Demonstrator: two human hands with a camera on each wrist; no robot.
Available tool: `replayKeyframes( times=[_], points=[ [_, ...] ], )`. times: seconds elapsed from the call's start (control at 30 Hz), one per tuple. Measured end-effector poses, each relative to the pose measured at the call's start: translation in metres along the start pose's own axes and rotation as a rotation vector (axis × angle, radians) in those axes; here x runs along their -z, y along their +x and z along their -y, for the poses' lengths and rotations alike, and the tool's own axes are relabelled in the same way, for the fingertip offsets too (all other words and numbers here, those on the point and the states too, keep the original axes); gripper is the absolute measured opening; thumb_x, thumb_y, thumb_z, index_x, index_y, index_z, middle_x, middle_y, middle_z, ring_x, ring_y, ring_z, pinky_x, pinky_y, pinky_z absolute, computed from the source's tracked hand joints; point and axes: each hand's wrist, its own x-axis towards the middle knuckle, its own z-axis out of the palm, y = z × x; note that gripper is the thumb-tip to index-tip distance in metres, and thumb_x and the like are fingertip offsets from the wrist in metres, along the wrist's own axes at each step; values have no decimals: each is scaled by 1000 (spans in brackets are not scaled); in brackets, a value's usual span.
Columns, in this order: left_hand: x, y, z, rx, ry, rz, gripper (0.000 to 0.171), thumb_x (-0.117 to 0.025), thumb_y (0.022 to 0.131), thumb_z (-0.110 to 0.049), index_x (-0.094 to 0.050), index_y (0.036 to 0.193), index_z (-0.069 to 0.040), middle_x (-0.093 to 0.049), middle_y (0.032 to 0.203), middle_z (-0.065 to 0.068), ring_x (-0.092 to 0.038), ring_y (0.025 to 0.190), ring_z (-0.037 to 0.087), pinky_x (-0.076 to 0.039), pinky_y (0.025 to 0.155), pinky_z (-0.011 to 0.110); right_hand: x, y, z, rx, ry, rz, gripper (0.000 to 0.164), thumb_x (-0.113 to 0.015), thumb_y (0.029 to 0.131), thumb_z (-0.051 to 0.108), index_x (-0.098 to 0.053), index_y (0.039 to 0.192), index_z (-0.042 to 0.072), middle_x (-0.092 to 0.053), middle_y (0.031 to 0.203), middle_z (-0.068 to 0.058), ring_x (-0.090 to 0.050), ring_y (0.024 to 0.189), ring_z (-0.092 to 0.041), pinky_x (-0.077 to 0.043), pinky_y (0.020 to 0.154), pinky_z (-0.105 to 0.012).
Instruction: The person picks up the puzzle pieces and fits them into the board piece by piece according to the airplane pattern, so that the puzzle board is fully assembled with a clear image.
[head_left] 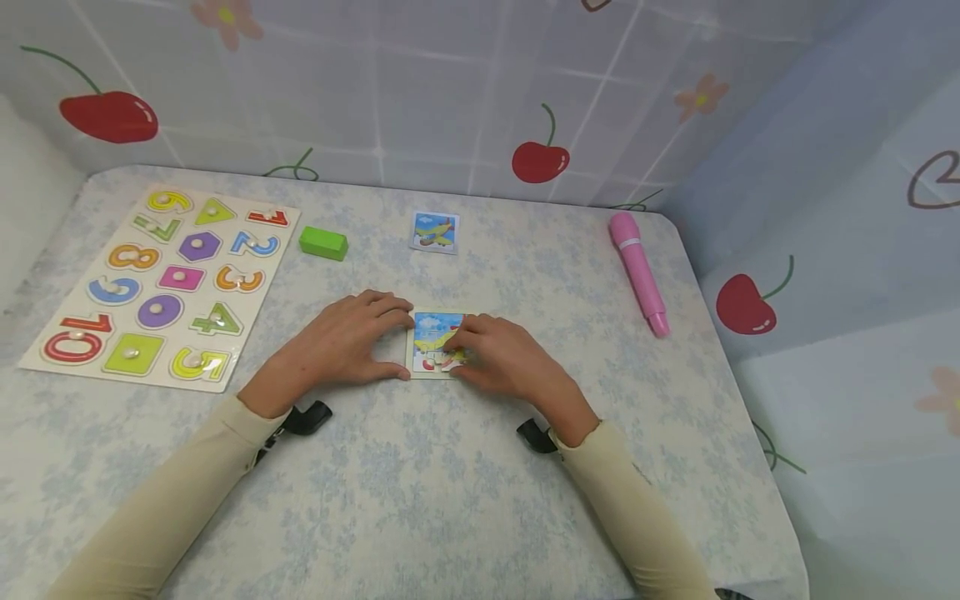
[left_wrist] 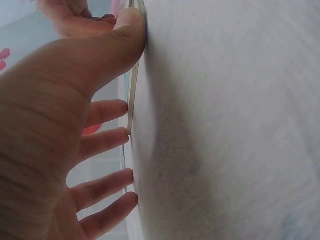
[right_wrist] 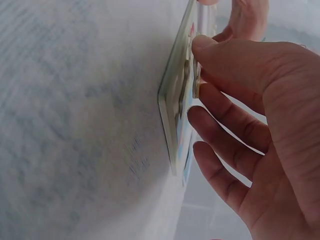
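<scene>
A small square airplane jigsaw puzzle (head_left: 437,323) lies in its pale tray (head_left: 431,376) at the middle of the table. My left hand (head_left: 348,340) rests along the tray's left side, thumb at the near corner and fingertips by the far one. In the left wrist view, the fingers of that hand (left_wrist: 102,112) are spread and fairly straight. Over the tray's right side, my right hand (head_left: 510,354) pinches a thin puzzle piece (right_wrist: 196,82) between thumb and forefinger, tilted just above the tray. Part of the picture is hidden under the right fingers.
Beyond the tray lies a card with an airplane picture (head_left: 435,232). At the left are a number-and-shape peg board (head_left: 157,279) and a green block (head_left: 323,243). A pink toy microphone (head_left: 639,275) lies to the right. A cherry-print curtain (head_left: 450,100) hangs behind the table.
</scene>
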Motion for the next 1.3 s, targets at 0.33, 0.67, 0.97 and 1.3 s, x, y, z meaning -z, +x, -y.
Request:
replayKeyframes(
  times=[0.33, 0.67, 0.97, 1.3],
  points=[
    [1, -1, -1, -4, -2, -5, 72, -88, 84, -62, -70, 135, -14, -60, 151, 7, -54, 139, 34, -51, 103, 56, -7, 4, 2, 27, -17, -27, 22, -86, 95, 26, -81, 116, 19, -69, 109, 1, -66, 95, -18, -56, 81, -35],
    [1, 0, 0, -4, 3, -6, 72, -88, 84, -61, -70, 135, -14, -60, 151, 6, -54, 139, 34, -52, 103, 55, -10, 6, 0, 37, -7, -39, 19, -87, 95, 25, -81, 113, 22, -69, 109, 3, -67, 97, -17, -57, 80, -34],
    [0, 0, 0, -2, 3, -4, 72, -87, 84, -61, -69, 135, -14, -60, 151, 7, -54, 139, 35, -51, 104, 56, -11, 6, 0, 69, 49, -53, 19, -88, 94, 27, -83, 111, 23, -71, 111, 4, -66, 102, -16, -56, 85, -32],
    [-1, 0, 1, -5, 0, -5, 72, -87, 84, -62, -69, 135, -15, -60, 151, 7, -54, 139, 35, -51, 104, 56, -7, 4, 1, 50, 27, -19, 23, -87, 95, 28, -82, 116, 19, -72, 112, 2, -66, 102, -17, -56, 87, -32]
  ],
)
